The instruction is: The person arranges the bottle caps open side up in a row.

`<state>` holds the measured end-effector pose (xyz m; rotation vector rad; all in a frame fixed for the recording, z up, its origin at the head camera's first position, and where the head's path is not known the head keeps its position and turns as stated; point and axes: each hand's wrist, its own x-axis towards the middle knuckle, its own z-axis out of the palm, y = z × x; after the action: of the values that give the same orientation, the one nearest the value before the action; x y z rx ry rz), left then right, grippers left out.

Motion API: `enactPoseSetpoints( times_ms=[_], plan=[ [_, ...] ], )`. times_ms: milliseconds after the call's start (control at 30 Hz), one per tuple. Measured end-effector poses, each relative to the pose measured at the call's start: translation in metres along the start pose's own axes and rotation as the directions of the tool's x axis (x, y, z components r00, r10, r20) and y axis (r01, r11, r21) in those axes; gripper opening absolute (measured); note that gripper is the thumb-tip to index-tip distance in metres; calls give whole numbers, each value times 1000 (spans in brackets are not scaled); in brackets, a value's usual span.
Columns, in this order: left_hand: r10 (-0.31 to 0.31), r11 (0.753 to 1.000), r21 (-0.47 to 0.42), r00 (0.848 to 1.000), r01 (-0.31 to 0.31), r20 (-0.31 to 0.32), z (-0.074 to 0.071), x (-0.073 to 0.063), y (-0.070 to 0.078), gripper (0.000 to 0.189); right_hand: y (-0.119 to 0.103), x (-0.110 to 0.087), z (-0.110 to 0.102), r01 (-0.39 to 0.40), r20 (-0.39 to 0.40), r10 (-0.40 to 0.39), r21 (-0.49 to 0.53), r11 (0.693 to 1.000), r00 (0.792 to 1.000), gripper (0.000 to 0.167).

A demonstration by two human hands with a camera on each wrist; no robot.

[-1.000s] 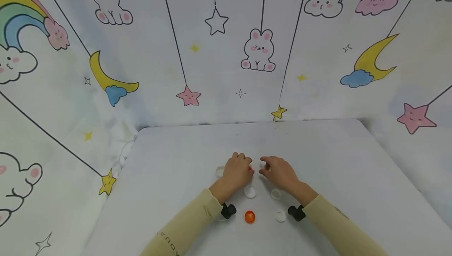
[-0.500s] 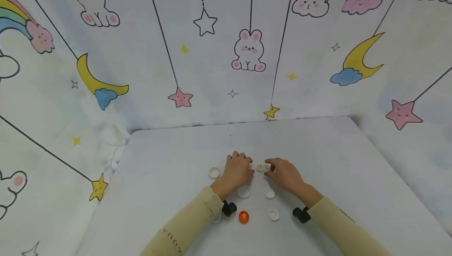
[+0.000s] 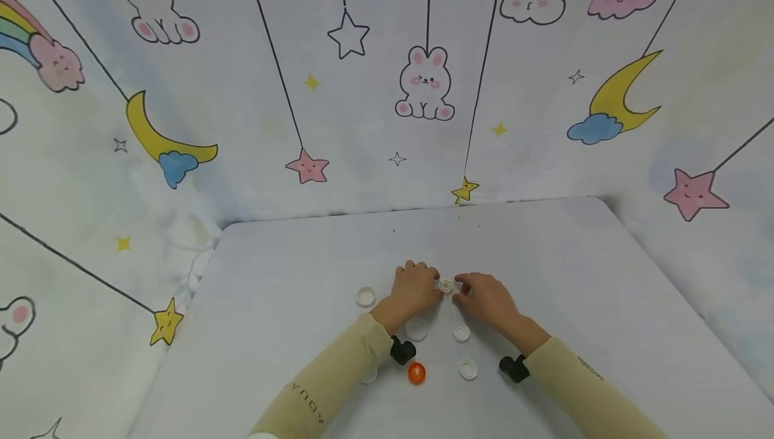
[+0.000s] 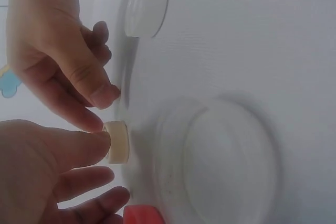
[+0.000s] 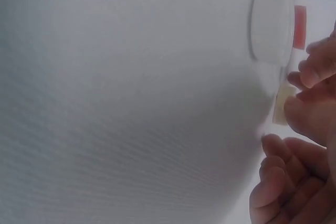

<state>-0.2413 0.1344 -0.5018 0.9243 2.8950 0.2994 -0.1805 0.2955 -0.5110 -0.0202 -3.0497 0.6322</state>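
A small cream bottle cap [image 3: 446, 286] lies between the two hands. My left hand [image 3: 415, 289] has come up beside it; in the left wrist view its thumb overlaps the cap's edge, with the other fingers spread below. Just right of the cap is my right hand [image 3: 486, 299], its thumb and index parted and a fingertip near the cap in the left wrist view. A red cap [image 4: 143, 214] sits by the left fingertips, hidden under that hand in the head view. Nearer the body lies a wide, translucent white lid [image 3: 416, 329].
Around the hands on the white table [image 3: 290, 331] lie a white ring-like cap [image 3: 365, 296], an orange cap [image 3: 416, 373] and two small white caps, one nearer [image 3: 468, 369] and one farther [image 3: 461, 333]. A pale lid [image 3: 370, 376] is partly behind the left sleeve.
The right hand has drawn back a little from the cream cap, uncovering it. After that the left hand has shifted right to the cap. The head view has swung slightly.
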Motion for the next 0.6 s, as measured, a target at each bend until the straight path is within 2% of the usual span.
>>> enactPoseSetpoints(
  times_ms=[300,500,600],
  plan=[
    [15,1000,9,999,-15,30,5,6,4,28,4,6,8,16,-24,-16,13,1000,1000,36],
    [-5,998,65,1000,4,11,7,7,9,22,2,8,12,16,-11,-16,34,999,1000,34],
    [-7,995,99,1000,7,0,9,8,12,21,2,8,13,30,-32,-29,28,999,999,33]
  ],
)
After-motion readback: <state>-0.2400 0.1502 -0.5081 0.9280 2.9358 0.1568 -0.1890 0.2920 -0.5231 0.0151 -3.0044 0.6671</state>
